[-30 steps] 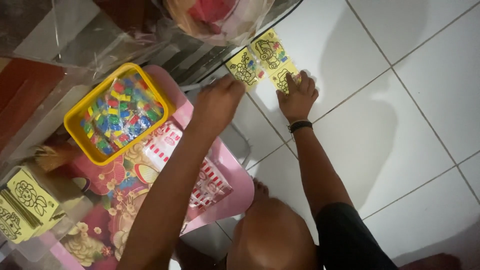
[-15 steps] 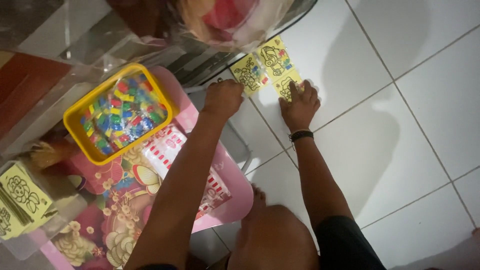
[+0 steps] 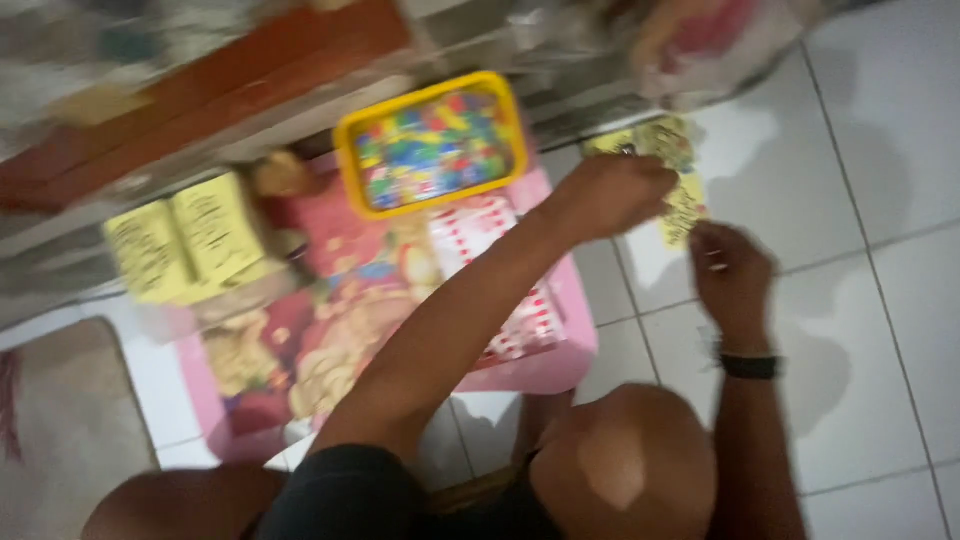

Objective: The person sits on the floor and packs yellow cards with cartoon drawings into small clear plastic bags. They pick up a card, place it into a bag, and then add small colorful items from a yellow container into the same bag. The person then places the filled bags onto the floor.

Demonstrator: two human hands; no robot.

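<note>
Yellow picture cards [image 3: 675, 190] lie on the white tiled floor [image 3: 880, 300], just past the far right corner of the low pink tabletop [image 3: 560, 360]; motion blur smears their printed drawings, so we cannot make out the designs or count the cards. Our left hand [image 3: 610, 190] reaches across the tabletop and covers the near edge of the cards; its fingers are curled together on that edge, but we cannot tell whether they pinch a card or only press on it. Our right hand [image 3: 730, 265], with a dark band [image 3: 750, 367] on its wrist, sits just beside the cards on their near side; its fingers are bent inward, and whether they touch a card is hidden by blur. On the tabletop, a yellow tray [image 3: 432, 142] holds many small multicoloured pieces, too blurred to identify singly. A red-and-white striped sheet [image 3: 500, 290] lies under our left forearm, partly hidden by it. Two yellow printed sheets [image 3: 185, 235] rest at the left edge of the tabletop. A clear plastic bag [image 3: 720, 45] with pinkish contents is cut off by the upper frame edge.
</note>
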